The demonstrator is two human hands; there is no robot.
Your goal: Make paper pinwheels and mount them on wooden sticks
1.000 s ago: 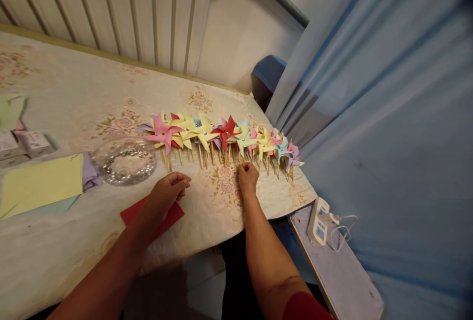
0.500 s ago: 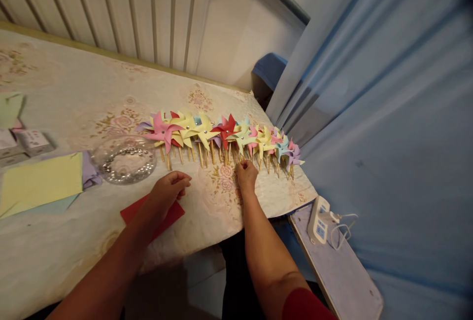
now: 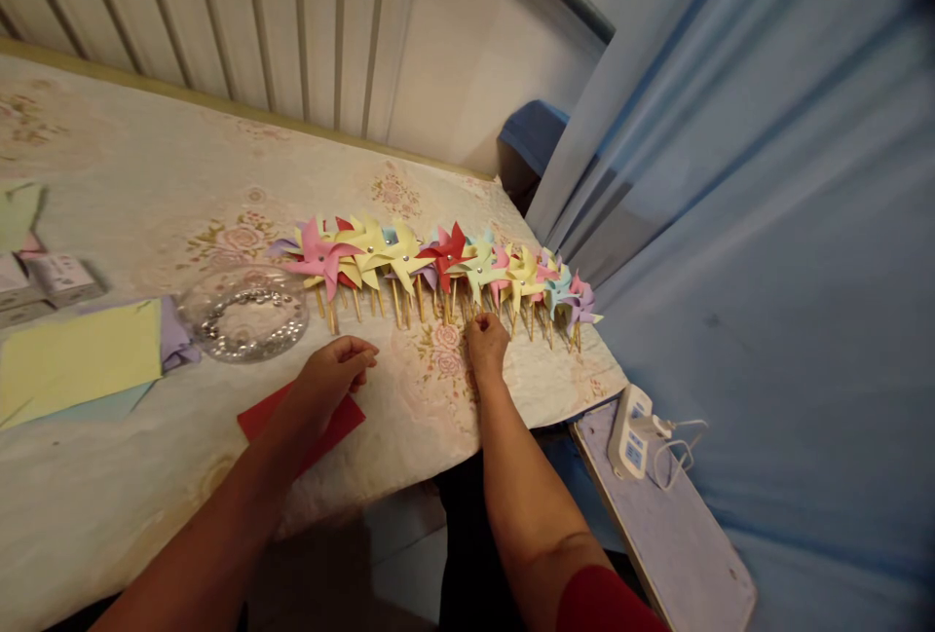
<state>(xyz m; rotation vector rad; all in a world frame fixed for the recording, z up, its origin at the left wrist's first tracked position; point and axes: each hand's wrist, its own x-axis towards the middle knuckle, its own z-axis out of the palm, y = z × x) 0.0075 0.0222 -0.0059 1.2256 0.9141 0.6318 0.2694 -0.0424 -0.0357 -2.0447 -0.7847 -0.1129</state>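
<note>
Pinwheels (image 3: 438, 267) lie heads away, sticks toward right hand (image 3: 487, 345).

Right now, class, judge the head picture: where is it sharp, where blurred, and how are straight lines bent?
Head view: the pinwheels mid-frame are fairly sharp; the boxes at the left edge and the blue curtain are smeared; the radiator slats fan out from wide-angle distortion; the top right corner darkens.
</note>
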